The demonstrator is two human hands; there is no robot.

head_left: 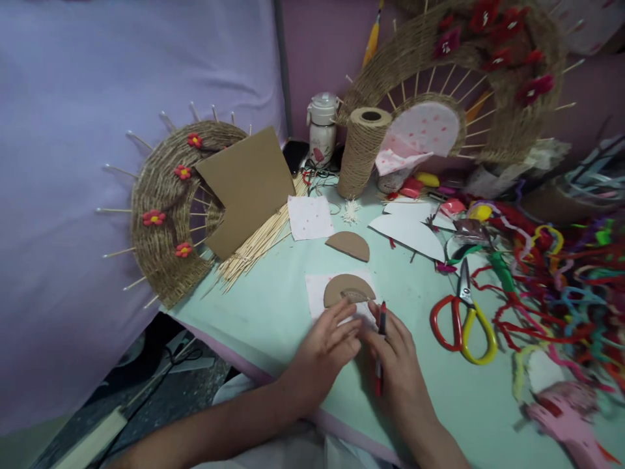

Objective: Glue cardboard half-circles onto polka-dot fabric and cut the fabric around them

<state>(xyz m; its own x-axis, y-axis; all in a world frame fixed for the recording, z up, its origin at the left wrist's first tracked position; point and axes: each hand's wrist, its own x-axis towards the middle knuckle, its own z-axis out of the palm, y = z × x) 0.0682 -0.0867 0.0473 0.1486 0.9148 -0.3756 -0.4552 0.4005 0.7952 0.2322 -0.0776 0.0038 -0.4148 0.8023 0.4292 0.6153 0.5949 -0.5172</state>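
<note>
Cardboard half-disc, brown: lying curved edge away from the person on a dotted white cloth, near the front of a pale green tabletop.

Left hand: fingers loosely spread, tips at the half-disc's straight edge; whether they press on it cannot be told.

Right hand: curled at the cloth's right side, a red-and-black pen held upright-slanting between thumb and fingers.

Second cardboard half-disc: just beyond the first, bare on the table.

Second dotted cloth: flat, beyond and to the left.

Scissors: one red handle, one yellow, right of the right hand, blades pointing away.

White cut-outs: overlapping, farther back on the right.

Thin sticks: bundled at left, partly under a notched cardboard sheet, which leans over a woven twine arc bearing red flowers.

Twine roll: standing at the rear, right of a lidded white jar.

Fuzzy coloured stems: tangled heap, far right.
</note>
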